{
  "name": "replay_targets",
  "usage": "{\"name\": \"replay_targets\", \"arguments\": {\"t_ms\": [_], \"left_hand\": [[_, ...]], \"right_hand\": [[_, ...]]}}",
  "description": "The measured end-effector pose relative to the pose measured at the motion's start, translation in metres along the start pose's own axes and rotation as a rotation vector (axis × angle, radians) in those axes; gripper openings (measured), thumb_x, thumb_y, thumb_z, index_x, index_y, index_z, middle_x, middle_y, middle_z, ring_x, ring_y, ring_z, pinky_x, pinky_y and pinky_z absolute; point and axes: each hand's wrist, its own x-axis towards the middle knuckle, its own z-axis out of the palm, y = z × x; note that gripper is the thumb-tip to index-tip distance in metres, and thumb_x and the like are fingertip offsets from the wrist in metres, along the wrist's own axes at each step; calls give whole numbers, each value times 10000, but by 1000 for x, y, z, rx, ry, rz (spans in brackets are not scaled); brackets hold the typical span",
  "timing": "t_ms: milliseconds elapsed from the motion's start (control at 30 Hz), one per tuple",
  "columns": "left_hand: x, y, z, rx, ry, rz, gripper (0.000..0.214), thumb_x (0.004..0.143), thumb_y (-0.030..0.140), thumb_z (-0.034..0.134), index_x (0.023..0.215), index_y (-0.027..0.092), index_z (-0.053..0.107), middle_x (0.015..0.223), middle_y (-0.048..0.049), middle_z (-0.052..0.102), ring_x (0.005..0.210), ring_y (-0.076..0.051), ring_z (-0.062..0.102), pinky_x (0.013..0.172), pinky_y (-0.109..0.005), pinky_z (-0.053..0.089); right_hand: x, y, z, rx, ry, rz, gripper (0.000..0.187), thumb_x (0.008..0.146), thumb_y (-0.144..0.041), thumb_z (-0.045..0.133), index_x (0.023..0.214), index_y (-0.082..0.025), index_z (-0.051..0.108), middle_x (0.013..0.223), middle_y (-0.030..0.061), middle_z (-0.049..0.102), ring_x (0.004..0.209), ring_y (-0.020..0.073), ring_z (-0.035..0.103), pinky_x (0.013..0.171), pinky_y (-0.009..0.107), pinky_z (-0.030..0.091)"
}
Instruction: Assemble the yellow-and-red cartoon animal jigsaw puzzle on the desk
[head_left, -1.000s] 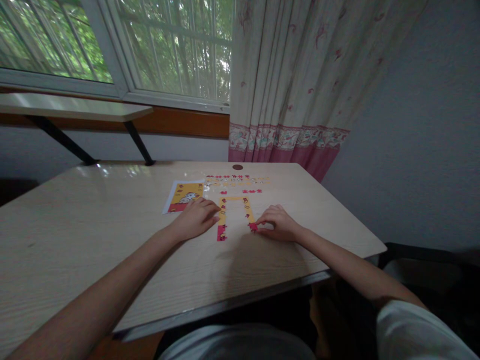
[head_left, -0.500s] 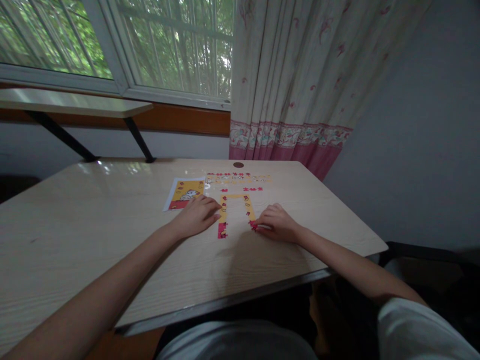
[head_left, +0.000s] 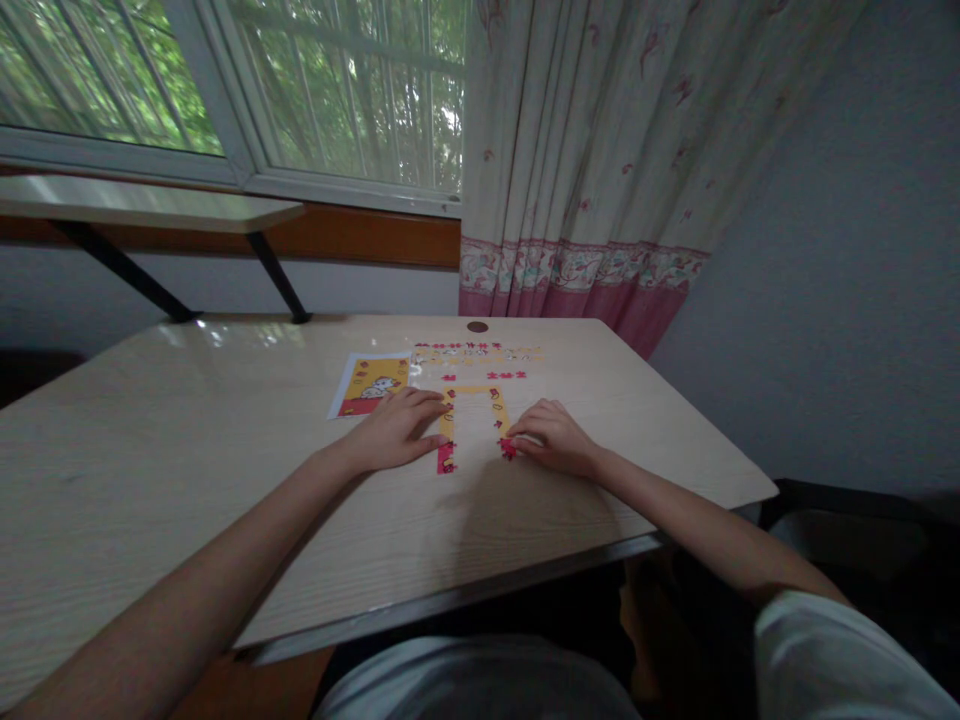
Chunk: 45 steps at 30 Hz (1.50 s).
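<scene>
1. left hand (head_left: pixel 397 430): is lying palm-down on the bench (head_left: pixel 187 440), fingers (head_left: pixel 431 402) spreading loosely and holding nothing. the tips are touching the left strip of the puzzle border (head_left: pixel 472 391).
2. right hand (head_left: pixel 555 440): is resting on the bench just right of the border, fingers (head_left: pixel 525 440) drawing in narrow, their tips meeting on the red piece (head_left: pixel 508 447). whether they are pinching it or pressing it flat is too small to tell.
3. red piece: is sitting at the near end of the border's right strip, touching it, directly left of the right fingertips. the right hand is lying far nearer to it, the left hand being across the border's open middle.
4. puzzle border: is lying flat as an open frame, its two long strips running away from the person and joining a short bar at the far end. the near side is standing open.
5. reference sheet (head_left: pixel 369 385): is lying just beyond the left hand.
6. loose pieces (head_left: pixel 480 353): are lying in rows beyond the border, toward the curtain (head_left: pixel 585 150).
</scene>
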Motion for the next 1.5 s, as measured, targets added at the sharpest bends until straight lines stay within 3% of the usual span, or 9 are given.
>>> {"name": "replay_targets", "arguments": {"t_ms": [133, 333, 967, 1500], "left_hand": [[-1, -3, 3, 5, -55, 8, 639, 831, 595, 454, 1296, 157, 498, 1324, -156, 500, 1168, -327, 456, 971, -469, 334], [0, -1, 4, 9, -56, -14, 641, 829, 608, 447, 1289, 166, 506, 1284, -138, 544, 1149, -323, 464, 964, -466, 337], [2, 3, 2, 44, -70, -15, 632, 841, 596, 428, 1288, 155, 507, 1281, -136, 544, 1138, -315, 464, 957, -454, 339], [3, 3, -1, 34, -82, -18, 612, 850, 566, 431, 1283, 140, 508, 1285, -142, 540, 1143, -310, 461, 972, -444, 329]], "right_hand": [[3, 7, 3, 25, -52, 94, 378, 877, -470, 513, 1129, -213, 629, 1120, 65, 644, 1013, 205, 527, 880, 348, 333], [9, 7, 0, 36, -150, 126, 532, 832, -522, 547, 1271, -222, 533, 1297, 63, 550, 1130, 239, 464, 964, 407, 305], [12, 20, 0, 24, -199, 77, 551, 863, -525, 489, 1325, -225, 481, 1348, 63, 504, 1190, 259, 418, 1018, 441, 264], [12, 16, -2, 9, -211, 82, 540, 862, -513, 497, 1308, -207, 497, 1341, 70, 509, 1172, 246, 425, 1014, 421, 261]]}}
